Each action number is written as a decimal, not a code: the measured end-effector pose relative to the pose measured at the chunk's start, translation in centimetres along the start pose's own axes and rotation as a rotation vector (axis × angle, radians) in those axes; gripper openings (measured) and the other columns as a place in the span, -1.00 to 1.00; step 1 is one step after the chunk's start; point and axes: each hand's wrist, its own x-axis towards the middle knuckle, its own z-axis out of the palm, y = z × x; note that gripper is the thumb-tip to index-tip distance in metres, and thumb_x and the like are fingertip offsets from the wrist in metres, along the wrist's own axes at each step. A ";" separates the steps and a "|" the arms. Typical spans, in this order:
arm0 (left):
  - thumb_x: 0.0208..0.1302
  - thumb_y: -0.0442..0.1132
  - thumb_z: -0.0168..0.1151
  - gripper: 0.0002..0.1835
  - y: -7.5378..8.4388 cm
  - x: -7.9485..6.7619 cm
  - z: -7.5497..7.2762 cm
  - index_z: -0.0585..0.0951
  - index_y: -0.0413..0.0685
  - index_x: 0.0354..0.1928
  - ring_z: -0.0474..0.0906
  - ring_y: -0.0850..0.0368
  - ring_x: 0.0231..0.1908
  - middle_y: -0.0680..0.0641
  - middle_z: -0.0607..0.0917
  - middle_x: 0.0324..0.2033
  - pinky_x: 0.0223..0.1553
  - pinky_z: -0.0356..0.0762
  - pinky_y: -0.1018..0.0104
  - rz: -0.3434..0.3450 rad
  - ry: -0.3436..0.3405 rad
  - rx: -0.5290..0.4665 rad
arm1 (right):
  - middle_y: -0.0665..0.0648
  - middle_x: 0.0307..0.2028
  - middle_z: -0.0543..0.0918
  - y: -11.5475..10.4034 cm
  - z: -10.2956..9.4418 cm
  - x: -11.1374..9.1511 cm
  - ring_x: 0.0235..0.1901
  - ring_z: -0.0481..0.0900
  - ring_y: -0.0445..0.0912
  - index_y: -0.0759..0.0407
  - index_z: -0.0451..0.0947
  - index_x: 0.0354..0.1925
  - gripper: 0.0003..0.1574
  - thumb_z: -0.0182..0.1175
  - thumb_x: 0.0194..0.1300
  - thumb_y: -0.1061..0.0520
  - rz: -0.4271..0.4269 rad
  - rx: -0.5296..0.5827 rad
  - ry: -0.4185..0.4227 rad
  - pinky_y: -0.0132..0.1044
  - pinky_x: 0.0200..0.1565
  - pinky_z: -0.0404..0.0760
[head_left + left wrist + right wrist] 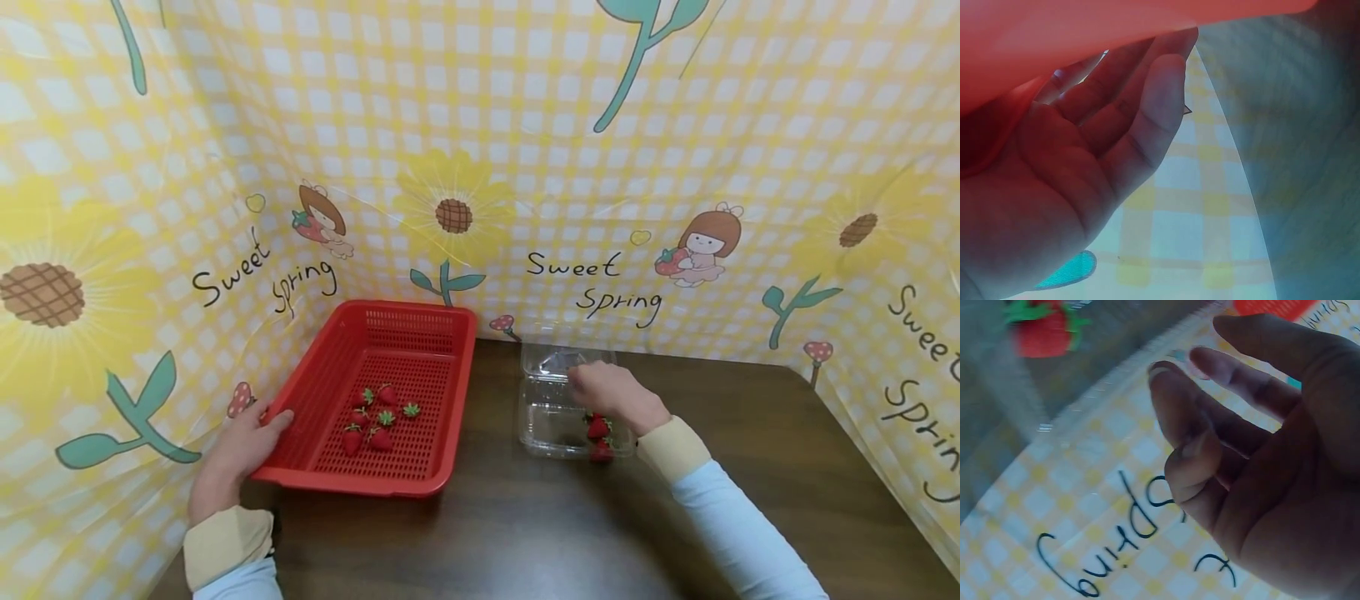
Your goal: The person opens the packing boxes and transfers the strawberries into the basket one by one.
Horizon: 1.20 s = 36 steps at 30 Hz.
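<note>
On the left, a red plastic basket point(356, 482) holds several strawberries point(379, 438) with green leaf tops. My left hand point(243, 446) grips its left rim, thumb over the edge; in the left wrist view the fingers point(1161, 94) curl beneath the red rim. My right hand point(609, 390) is over a clear plastic clamshell box point(549, 427) and hides part of it. Strawberries point(598, 428) lie along the box's right side. Seen from the right wrist, the fingers point(1172, 400) are loosely bent with nothing between them, and one strawberry point(1041, 332) shows beyond.
Both containers stand on a dark brown wooden table point(517, 533). A yellow checked cloth point(510, 167) with printed flowers and lettering hangs behind and along both sides. The basket's left side is close to this cloth, and the box's raised lid point(542, 360) leans toward it.
</note>
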 end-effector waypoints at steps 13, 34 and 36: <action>0.49 0.16 -0.13 -0.31 0.2 0.0 -0.1 0.17 -0.16 0.44 0.59 0.06 -0.27 -0.30 0.59 -0.04 -0.32 0.49 0.27 0.009 -0.008 -0.005 | 0.12 -0.47 0.64 1.5 3.4 -1.0 -0.43 0.64 0.09 0.07 0.61 -0.31 -0.95 0.23 0.21 0.17 0.088 -0.080 0.001 0.00 -0.48 0.54; 0.49 0.16 -0.13 -0.26 0.4 0.0 -0.2 0.07 -0.11 0.52 0.58 0.03 -0.22 -0.31 0.57 0.01 -0.30 0.46 0.29 0.020 -0.009 0.014 | 0.14 -0.45 0.63 1.6 4.2 -0.4 -0.42 0.63 0.10 0.03 0.52 -0.40 -0.88 0.14 0.16 0.26 0.139 -0.066 0.021 0.02 -0.51 0.50; 0.49 0.16 -0.13 -0.26 0.3 0.0 -0.2 0.05 -0.11 0.52 0.58 0.03 -0.21 -0.32 0.56 0.02 -0.30 0.46 0.29 0.020 -0.013 0.007 | 0.13 -0.46 0.63 1.5 3.8 -0.6 -0.44 0.63 0.10 0.04 0.54 -0.37 -0.92 0.18 0.16 0.23 0.120 -0.070 0.041 0.00 -0.53 0.50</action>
